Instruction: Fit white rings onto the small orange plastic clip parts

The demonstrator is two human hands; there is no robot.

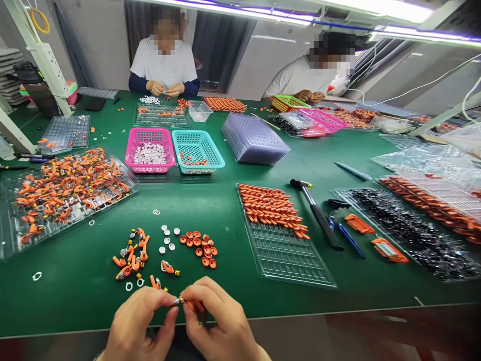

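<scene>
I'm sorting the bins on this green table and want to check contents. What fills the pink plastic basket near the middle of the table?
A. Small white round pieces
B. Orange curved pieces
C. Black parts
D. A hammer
A: the pink plastic basket holds a heap of small white round pieces, while the teal plastic basket beside it holds only a few orange bits.
</scene>
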